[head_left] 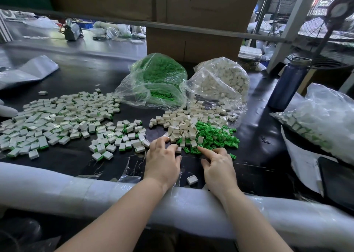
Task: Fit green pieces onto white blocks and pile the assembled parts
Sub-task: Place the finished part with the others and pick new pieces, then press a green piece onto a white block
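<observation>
The head view looks down at a dark table (72, 156) with two bare hands low in the middle of the frame. The left hand (162, 161) lies palm down with its fingers bent, and the fingertips touch a small white block (178, 150) at the near edge of the loose white blocks (183, 123). You cannot tell if it really pinches that block. The right hand (218, 165) points with one straight finger, and the other fingers are curled under. The tip of the pointing finger touches the near edge of the green pieces (216, 137), right beside a white block there. It holds nothing that shows.

The green pieces lie just right of the white blocks, in the middle of the frame. The finished parts (63, 123), white with green edges, spread out wide over the left half. One lone white block (192, 179) sits between the two wrists, near the padded white rail (76, 190).

Higher up are a clear bag of green pieces (157, 79) and a clear bag of white blocks (220, 79), side by side. A dark blue bottle (287, 83) stands at the right.
</observation>
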`<state>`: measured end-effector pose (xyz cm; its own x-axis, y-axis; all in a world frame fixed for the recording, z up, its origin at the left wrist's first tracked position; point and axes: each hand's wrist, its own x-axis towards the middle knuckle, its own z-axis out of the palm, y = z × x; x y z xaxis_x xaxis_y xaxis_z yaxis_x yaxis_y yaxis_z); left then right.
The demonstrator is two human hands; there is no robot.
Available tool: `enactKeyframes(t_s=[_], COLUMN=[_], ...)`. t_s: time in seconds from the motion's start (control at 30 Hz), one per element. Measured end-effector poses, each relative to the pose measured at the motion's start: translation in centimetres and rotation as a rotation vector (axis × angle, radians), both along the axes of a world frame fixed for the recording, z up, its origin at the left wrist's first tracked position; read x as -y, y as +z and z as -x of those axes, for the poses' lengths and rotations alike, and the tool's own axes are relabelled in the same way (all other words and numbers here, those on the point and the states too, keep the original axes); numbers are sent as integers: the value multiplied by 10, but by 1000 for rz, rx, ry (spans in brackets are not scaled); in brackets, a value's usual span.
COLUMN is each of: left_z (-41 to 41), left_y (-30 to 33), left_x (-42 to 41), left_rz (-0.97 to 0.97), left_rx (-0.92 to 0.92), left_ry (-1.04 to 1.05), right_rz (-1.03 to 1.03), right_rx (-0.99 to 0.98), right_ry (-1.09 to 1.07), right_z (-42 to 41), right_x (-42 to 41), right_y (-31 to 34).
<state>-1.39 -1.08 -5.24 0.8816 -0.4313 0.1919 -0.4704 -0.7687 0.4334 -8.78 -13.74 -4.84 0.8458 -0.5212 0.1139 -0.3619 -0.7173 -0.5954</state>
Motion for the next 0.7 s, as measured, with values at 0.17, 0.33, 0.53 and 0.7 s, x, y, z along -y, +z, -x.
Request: enactKeyframes(t_s=[0.17, 0.33, 0.53, 0.7], left_z=[2, 0, -1, 4], left_y=[-2, -2, -1, 3], left_x=[0, 1, 2, 1], left_rz=[60, 0, 38, 159], left_rx=[47, 36, 26, 9], left_ry=[-13, -7, -39, -131], right_rz=[1, -37, 47, 169], right_rx=[34, 79, 20, 10], right_ry=[-21, -77, -96, -73], right_z=[0, 1, -2, -2], right_x=[-2, 0, -3, -6], right_y=[0, 0, 1, 1])
